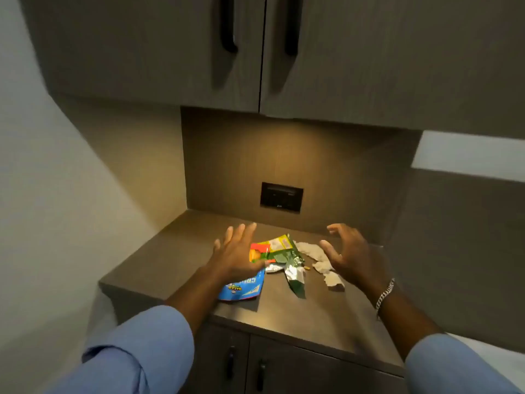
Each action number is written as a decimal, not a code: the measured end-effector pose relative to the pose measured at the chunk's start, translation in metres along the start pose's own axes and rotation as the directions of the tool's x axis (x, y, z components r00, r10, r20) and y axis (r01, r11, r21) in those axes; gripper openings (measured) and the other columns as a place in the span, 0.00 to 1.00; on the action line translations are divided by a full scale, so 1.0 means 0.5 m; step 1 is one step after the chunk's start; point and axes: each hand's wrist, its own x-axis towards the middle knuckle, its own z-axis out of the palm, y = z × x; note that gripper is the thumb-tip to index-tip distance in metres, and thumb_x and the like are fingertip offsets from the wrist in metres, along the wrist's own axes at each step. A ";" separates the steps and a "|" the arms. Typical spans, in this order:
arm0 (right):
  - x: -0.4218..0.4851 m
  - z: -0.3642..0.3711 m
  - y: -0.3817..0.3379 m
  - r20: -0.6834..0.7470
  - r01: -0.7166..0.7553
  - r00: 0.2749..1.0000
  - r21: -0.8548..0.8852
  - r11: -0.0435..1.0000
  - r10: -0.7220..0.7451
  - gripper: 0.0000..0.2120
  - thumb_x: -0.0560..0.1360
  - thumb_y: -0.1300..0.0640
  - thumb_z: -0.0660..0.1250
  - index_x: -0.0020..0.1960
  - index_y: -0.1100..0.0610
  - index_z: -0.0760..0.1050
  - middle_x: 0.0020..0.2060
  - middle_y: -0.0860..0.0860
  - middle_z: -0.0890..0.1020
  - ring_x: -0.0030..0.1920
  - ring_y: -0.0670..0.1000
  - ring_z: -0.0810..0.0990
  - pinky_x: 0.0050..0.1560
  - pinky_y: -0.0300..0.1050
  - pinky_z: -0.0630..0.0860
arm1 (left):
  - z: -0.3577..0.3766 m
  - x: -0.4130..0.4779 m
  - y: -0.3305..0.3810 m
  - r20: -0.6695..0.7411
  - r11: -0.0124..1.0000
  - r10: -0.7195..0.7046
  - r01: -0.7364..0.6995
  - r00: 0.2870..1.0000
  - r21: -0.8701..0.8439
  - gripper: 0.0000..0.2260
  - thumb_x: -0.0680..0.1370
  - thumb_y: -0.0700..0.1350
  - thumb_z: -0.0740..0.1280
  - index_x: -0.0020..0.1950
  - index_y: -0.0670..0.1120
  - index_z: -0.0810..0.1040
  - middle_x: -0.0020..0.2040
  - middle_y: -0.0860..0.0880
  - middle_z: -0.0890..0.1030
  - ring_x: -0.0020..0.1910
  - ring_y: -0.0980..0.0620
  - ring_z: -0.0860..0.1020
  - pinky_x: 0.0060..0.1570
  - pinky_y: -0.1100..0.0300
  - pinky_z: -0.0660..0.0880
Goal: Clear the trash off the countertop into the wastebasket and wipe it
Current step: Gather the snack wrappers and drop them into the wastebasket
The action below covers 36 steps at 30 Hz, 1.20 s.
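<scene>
Brown laminate countertop point(312, 317) under a cabinet light, with a loose heap of trash at its middle. Heap contents: blue wrapper point(247, 288) nearest the front edge, green wrapper point(284, 251) with its foil lining exposed, and crumpled paper point(324, 265) toward the right. The heap's long axis runs left to right across the counter, so it lies squarely between the two hands.

Left hand point(235, 257): palm down, fingers spread wide, hovering over the left end of the heap and hiding part of the blue wrapper; whether it touches is unclear. It holds nothing.

Right hand point(349, 251): palm turned inward toward the heap, fingers curled and splayed, beside the paper on the right. It too holds nothing. A bracelet point(385, 294) sits at the wrist.

Both forearms reach forward from blue sleeves point(147, 342), converging on the heap. The left hand is the nearer to the wrappers, the right to the paper. Judged from this pose, the coming move is a two-sided scoop, palms closing inward. No wastebasket or cloth is in view.
</scene>
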 end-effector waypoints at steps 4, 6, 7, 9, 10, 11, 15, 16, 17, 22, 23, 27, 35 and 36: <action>0.073 0.141 0.010 0.277 -0.190 0.948 0.099 0.977 0.156 0.23 0.73 0.44 0.67 0.64 0.53 0.70 0.59 0.55 0.80 0.60 0.57 0.77 0.56 0.51 0.75 | 0.131 0.023 -0.045 0.238 0.970 -0.244 0.236 0.940 0.065 0.54 0.59 0.75 0.63 0.77 0.56 0.44 0.81 0.47 0.48 0.78 0.35 0.43 0.71 0.30 0.50; 0.109 0.208 0.004 0.388 -0.275 0.890 0.045 0.960 0.237 0.30 0.73 0.42 0.68 0.69 0.56 0.66 0.64 0.58 0.77 0.64 0.60 0.75 0.60 0.56 0.76 | 0.182 0.032 -0.061 0.248 0.956 -0.290 0.272 0.924 0.107 0.53 0.59 0.74 0.63 0.77 0.55 0.46 0.81 0.47 0.48 0.78 0.35 0.43 0.71 0.29 0.49; 0.126 0.239 0.003 0.424 -0.308 0.864 0.017 0.951 0.272 0.32 0.72 0.42 0.69 0.69 0.57 0.65 0.65 0.58 0.76 0.64 0.61 0.75 0.61 0.57 0.76 | 0.196 0.040 -0.069 0.247 0.947 -0.315 0.288 0.916 0.138 0.51 0.61 0.72 0.63 0.77 0.54 0.48 0.80 0.47 0.47 0.78 0.35 0.44 0.70 0.29 0.47; 0.148 0.283 -0.004 0.490 -0.356 0.802 -0.068 0.932 0.342 0.35 0.69 0.40 0.71 0.69 0.56 0.64 0.65 0.58 0.76 0.63 0.61 0.75 0.61 0.58 0.75 | 0.208 0.049 -0.076 0.219 0.932 -0.354 0.322 0.909 0.166 0.44 0.65 0.66 0.62 0.77 0.53 0.52 0.80 0.47 0.49 0.77 0.35 0.46 0.71 0.30 0.46; 0.154 0.303 -0.008 0.512 -0.374 0.771 -0.119 0.920 0.380 0.38 0.67 0.41 0.73 0.69 0.56 0.64 0.65 0.58 0.76 0.64 0.62 0.75 0.62 0.59 0.75 | 0.213 0.054 -0.080 0.202 0.924 -0.374 0.344 0.905 0.170 0.39 0.68 0.62 0.62 0.76 0.53 0.55 0.80 0.46 0.51 0.77 0.36 0.47 0.71 0.31 0.46; 0.158 0.319 -0.010 0.506 -0.386 0.759 -0.156 0.909 0.409 0.39 0.66 0.42 0.75 0.69 0.57 0.63 0.65 0.58 0.75 0.64 0.62 0.75 0.62 0.60 0.74 | 0.213 0.056 -0.080 0.174 0.918 -0.387 0.359 0.906 0.171 0.34 0.70 0.58 0.60 0.75 0.53 0.58 0.80 0.46 0.54 0.77 0.37 0.49 0.72 0.32 0.47; 0.165 0.350 -0.011 0.342 -0.440 0.826 -0.105 0.892 0.448 0.28 0.67 0.57 0.75 0.63 0.57 0.68 0.60 0.59 0.77 0.60 0.63 0.77 0.59 0.60 0.75 | 0.192 0.056 -0.087 -0.004 0.911 -0.408 0.408 0.913 0.059 0.21 0.75 0.45 0.57 0.68 0.50 0.73 0.70 0.45 0.73 0.70 0.42 0.68 0.71 0.41 0.61; 0.167 0.347 -0.009 0.300 -0.443 0.852 -0.023 0.896 0.428 0.23 0.68 0.60 0.73 0.61 0.57 0.69 0.58 0.59 0.79 0.58 0.63 0.78 0.57 0.58 0.77 | 0.184 0.056 -0.090 -0.087 0.905 -0.426 0.424 0.900 -0.045 0.19 0.76 0.44 0.57 0.65 0.49 0.76 0.65 0.43 0.78 0.65 0.41 0.73 0.66 0.44 0.68; 0.169 0.336 -0.011 0.269 -0.437 0.875 0.080 0.896 0.403 0.20 0.69 0.62 0.70 0.59 0.57 0.72 0.55 0.59 0.81 0.55 0.62 0.79 0.54 0.55 0.78 | 0.172 0.055 -0.092 -0.162 0.891 -0.446 0.418 0.880 -0.177 0.17 0.76 0.42 0.58 0.63 0.47 0.78 0.59 0.40 0.81 0.59 0.40 0.77 0.60 0.47 0.72; 0.158 0.227 -0.057 0.108 -0.309 0.951 0.392 0.867 0.290 0.06 0.74 0.57 0.67 0.46 0.58 0.82 0.42 0.58 0.84 0.44 0.59 0.81 0.43 0.48 0.76 | 0.108 0.043 -0.067 -0.291 0.742 -0.523 0.260 0.801 -0.617 0.16 0.77 0.36 0.61 0.61 0.43 0.81 0.55 0.40 0.83 0.56 0.42 0.78 0.55 0.57 0.74; 0.149 0.204 -0.071 0.075 -0.268 0.962 0.438 0.858 0.262 0.07 0.75 0.57 0.67 0.47 0.58 0.82 0.42 0.58 0.84 0.44 0.58 0.80 0.42 0.46 0.75 | 0.098 0.040 -0.054 -0.287 0.709 -0.520 0.218 0.804 -0.671 0.15 0.77 0.36 0.62 0.61 0.43 0.81 0.55 0.39 0.83 0.56 0.40 0.79 0.55 0.54 0.75; 0.018 0.079 -0.149 -0.080 -0.083 0.983 0.600 0.795 0.163 0.10 0.76 0.54 0.65 0.51 0.56 0.83 0.40 0.51 0.84 0.40 0.45 0.80 0.38 0.37 0.74 | 0.045 -0.040 0.022 -0.192 0.503 -0.477 0.088 0.858 -0.860 0.15 0.76 0.42 0.65 0.62 0.44 0.80 0.45 0.46 0.84 0.43 0.46 0.82 0.49 0.52 0.78; -0.428 -0.046 -0.187 -0.060 -0.130 0.978 0.567 0.813 0.198 0.27 0.68 0.74 0.66 0.58 0.48 0.81 0.44 0.31 0.83 0.43 0.29 0.78 0.43 0.25 0.72 | 0.116 -0.372 0.147 0.112 0.047 -0.294 0.132 0.949 -0.990 0.14 0.78 0.33 0.60 0.58 0.42 0.80 0.38 0.44 0.84 0.42 0.37 0.75 0.44 0.39 0.69; -0.485 -0.054 -0.179 -0.033 -0.161 0.976 0.553 0.817 0.215 0.28 0.68 0.74 0.66 0.59 0.48 0.80 0.46 0.33 0.84 0.44 0.30 0.79 0.45 0.27 0.73 | 0.147 -0.414 0.157 0.167 0.023 -0.280 0.180 0.945 -0.983 0.14 0.78 0.32 0.59 0.60 0.40 0.79 0.38 0.43 0.83 0.43 0.36 0.73 0.44 0.39 0.67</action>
